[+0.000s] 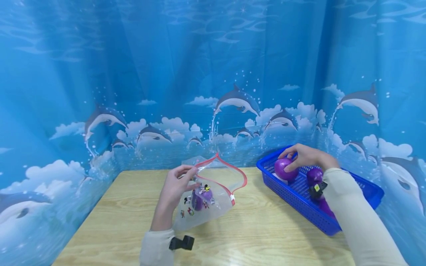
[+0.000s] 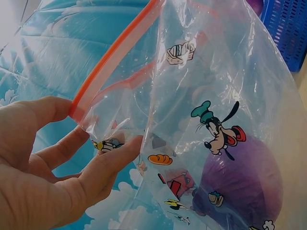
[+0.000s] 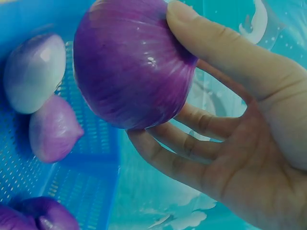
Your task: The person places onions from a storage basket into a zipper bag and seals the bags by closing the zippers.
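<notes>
Pinched between the thumb and fingers of the right hand (image 1: 307, 155), a purple onion (image 3: 134, 67) is held at the left end of the blue basket (image 1: 293, 200), near a pale onion (image 3: 36, 74). As its skin looks smooth and the palm stands clear of it, it could be rolled free if pressure were eased. Should it be swung low, the basket's rim could be knocked. By the left hand (image 2: 57, 167), one side of the mouth of a clear bag (image 2: 196, 81) is pinched; its far side is left unsupported, so the opening could be narrowed by sagging film. By the weight of the bagged onion (image 2: 254, 177), that pinched edge could be tugged loose above the wooden table (image 1: 126, 210).
</notes>
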The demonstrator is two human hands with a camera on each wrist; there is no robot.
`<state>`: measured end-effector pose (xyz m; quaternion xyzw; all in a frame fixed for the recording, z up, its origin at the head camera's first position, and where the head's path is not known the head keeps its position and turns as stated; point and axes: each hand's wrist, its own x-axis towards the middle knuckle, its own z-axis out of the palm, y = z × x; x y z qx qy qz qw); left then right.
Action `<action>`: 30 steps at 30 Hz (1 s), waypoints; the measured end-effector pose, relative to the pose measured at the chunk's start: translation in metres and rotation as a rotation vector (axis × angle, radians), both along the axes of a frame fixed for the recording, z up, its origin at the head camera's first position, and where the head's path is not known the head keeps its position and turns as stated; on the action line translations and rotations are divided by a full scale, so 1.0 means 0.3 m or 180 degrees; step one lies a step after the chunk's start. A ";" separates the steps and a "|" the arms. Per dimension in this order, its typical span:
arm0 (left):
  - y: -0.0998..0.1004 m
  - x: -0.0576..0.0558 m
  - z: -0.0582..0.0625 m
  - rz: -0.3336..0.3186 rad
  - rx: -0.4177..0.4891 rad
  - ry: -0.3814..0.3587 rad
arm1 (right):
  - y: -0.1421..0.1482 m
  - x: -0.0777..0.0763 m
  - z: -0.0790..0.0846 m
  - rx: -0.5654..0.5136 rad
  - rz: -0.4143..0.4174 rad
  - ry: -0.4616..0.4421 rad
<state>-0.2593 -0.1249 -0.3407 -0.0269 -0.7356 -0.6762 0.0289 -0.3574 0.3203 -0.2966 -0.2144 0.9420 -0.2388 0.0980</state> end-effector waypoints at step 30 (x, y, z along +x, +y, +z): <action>-0.005 -0.003 0.005 0.0012 -0.0008 -0.0049 | -0.255 0.074 0.129 0.0214 0.0350 0.0426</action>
